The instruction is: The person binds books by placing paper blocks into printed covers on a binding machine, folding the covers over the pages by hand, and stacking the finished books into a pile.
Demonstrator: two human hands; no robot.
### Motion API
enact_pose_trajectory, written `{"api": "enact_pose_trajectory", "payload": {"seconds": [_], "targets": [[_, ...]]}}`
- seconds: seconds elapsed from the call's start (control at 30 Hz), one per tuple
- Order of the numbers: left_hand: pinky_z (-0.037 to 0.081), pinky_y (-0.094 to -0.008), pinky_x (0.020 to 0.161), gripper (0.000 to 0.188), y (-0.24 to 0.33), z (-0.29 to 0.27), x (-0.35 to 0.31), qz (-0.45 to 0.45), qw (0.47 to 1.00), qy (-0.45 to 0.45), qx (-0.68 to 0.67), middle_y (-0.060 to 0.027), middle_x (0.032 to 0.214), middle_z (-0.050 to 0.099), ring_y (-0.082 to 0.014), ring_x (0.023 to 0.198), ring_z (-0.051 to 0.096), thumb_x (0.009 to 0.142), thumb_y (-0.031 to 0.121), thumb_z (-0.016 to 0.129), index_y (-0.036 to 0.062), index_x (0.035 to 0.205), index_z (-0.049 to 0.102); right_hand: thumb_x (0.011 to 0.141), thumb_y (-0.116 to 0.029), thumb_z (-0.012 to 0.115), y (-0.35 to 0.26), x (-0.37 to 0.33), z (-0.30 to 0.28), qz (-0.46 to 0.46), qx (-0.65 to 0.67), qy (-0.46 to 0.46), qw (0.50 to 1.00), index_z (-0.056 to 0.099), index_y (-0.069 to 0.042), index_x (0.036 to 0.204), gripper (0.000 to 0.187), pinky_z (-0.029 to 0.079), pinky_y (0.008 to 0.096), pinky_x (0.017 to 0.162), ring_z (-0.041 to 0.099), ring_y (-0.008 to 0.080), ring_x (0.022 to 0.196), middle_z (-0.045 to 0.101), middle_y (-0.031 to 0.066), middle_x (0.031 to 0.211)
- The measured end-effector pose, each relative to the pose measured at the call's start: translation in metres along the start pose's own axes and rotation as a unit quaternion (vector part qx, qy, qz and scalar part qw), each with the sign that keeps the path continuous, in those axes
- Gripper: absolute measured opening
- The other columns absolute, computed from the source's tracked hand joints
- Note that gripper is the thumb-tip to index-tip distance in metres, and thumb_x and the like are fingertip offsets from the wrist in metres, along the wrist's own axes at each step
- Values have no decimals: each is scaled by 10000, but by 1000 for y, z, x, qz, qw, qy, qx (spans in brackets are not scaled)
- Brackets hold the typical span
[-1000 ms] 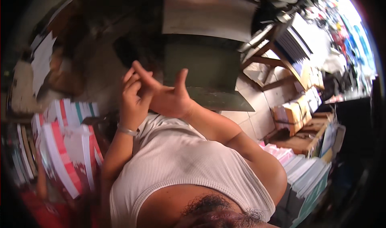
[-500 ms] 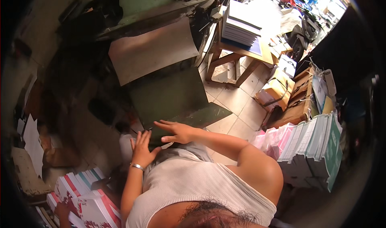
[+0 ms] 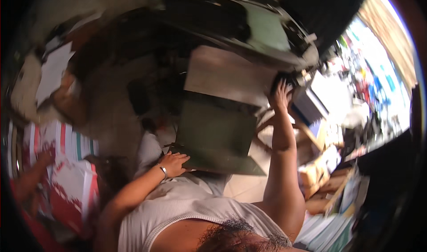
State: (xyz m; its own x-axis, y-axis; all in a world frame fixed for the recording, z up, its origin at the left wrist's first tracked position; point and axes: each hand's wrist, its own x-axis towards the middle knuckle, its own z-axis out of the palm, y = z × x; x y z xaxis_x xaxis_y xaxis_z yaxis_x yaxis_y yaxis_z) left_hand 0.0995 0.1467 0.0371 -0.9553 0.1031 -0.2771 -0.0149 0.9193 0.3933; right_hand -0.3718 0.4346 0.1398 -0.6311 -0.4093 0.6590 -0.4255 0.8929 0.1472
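My left hand (image 3: 175,164) lies flat with its fingers stretched out at the near left edge of a dark green flat surface (image 3: 215,129); nothing shows in it. A metal band circles that wrist. Reaching far forward, my right hand (image 3: 281,95) has its fingers spread and is somewhat blurred. It is beside the right edge of a large pale sheet or board (image 3: 229,76), by a dark rounded thing whose kind I cannot make out. No held object shows in it. Close to its right stands a stack of white-covered books (image 3: 311,98).
A long machine part with a pale green surface (image 3: 267,29) spans the far side. Red-and-white books (image 3: 73,189) are piled at the lower left, with another person's hand (image 3: 42,161) at them. Wrapped parcels (image 3: 313,174) and more book stacks (image 3: 327,229) line the right.
The view has swung to the right. My right hand has moved from the green surface's near edge far forward and right. My left hand now lies flatter at the near edge.
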Motion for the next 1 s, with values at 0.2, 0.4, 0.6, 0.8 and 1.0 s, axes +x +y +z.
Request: {"api": "enact_pose_trajectory", "payload": {"seconds": [0.2, 0.4, 0.6, 0.8, 1.0], "targets": [[378, -497, 1100, 642, 4, 23, -9, -24, 999, 28, -21, -67, 1454, 557, -280, 1330, 515, 865, 478, 634, 146, 1411, 572, 836, -566, 706, -77, -40, -31, 137, 100, -261, 950, 619, -60, 1262, 668, 534, 494, 899, 657, 407, 1108, 682, 254, 1174], [396, -480, 1075, 703, 5, 11, -6, -6, 999, 25, -24, -102, 1415, 583, -302, 1301, 538, 869, 574, 619, 128, 1410, 571, 894, -495, 708, -135, -210, -50, 25, 470, -471, 746, 426, 0, 1495, 829, 389, 409, 1121, 410, 365, 1429, 453, 248, 1514], [409, -470, 1069, 998, 2, 0, -11, -5, 998, 57, -22, -175, 1401, 581, -327, 1292, 550, 770, 788, 595, 54, 1442, 519, 832, -575, 696, -225, -242, -189, -248, 338, -462, 782, 433, -23, 1494, 901, 416, 467, 1098, 480, 390, 1353, 471, 216, 1498], [494, -458, 966, 1005, 6, -10, -14, -16, 993, 91, -68, -180, 1301, 646, -356, 1172, 628, 810, 830, 498, 74, 1471, 490, 851, -618, 645, -254, -242, -183, -237, 361, -460, 776, 441, -43, 1493, 886, 433, 461, 1067, 527, 367, 1300, 566, 203, 1399], [401, -448, 1043, 907, 4, -15, -14, -27, 986, -13, -164, -256, 1358, 580, -408, 1174, 576, 925, 739, 427, 105, 1567, 337, 897, -553, 615, -265, -238, -190, -146, 390, -483, 770, 475, -46, 1468, 777, 462, 459, 1028, 573, 392, 1238, 595, 205, 1363]]}}
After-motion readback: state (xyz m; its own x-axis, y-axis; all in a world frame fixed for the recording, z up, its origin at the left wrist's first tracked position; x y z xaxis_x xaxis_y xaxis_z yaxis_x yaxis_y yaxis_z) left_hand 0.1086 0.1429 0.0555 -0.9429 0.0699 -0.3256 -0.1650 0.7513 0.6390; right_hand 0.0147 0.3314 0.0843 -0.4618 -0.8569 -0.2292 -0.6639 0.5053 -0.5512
